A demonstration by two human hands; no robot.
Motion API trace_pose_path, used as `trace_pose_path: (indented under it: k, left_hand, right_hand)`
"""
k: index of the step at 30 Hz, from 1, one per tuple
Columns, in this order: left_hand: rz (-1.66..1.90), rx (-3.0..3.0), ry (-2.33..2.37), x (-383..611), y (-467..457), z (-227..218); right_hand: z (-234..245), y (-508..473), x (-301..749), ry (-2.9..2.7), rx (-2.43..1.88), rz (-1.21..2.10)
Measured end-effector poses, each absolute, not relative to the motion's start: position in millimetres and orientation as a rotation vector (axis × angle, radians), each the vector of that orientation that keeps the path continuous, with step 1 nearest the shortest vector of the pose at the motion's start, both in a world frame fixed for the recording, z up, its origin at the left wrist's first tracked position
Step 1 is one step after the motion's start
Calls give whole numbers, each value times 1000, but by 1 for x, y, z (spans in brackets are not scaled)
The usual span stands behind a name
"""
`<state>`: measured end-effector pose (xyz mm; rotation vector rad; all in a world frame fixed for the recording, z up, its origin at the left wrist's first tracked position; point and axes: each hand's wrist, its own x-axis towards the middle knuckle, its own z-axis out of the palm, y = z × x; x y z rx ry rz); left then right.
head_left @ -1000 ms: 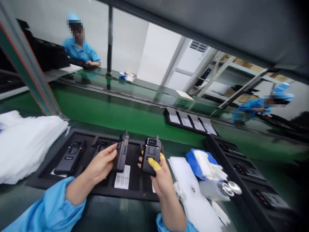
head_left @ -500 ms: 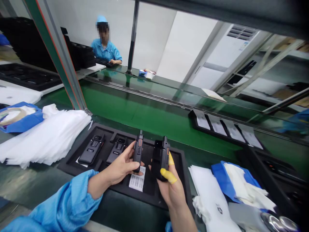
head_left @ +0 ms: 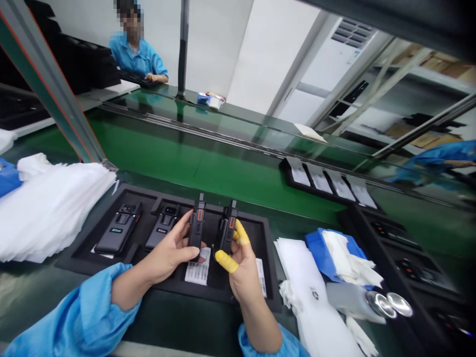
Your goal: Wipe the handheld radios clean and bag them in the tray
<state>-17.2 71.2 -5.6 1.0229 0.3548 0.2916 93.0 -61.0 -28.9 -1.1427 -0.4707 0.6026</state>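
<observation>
Above the black tray [head_left: 267,292], 2 radios are held upright and edge-on, side buttons likely turned up for checking: 1 radio [head_left: 196,228] clamped in the left hand [head_left: 169,250], the other radio [head_left: 227,230] in the right hand [head_left: 241,267].

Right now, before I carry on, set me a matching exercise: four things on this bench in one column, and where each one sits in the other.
Things:
1. handheld radio with orange side button
2. second handheld radio
3. stack of white bags
4. paper label

Places:
A. lying in the black tray, in a slot
B. held in the right hand
C. left of the tray
D. held in the left hand

Pairs: 1-D, 2-B, 3-C, 4-A
</observation>
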Motion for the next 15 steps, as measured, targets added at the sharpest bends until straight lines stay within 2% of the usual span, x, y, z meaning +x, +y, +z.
trace_pose_path:
  k: [15]
  left_hand:
    - [288, 1022, 373, -16, 74, -12]
  right_hand:
    - [-26, -61, 93, -416, -1106, 610]
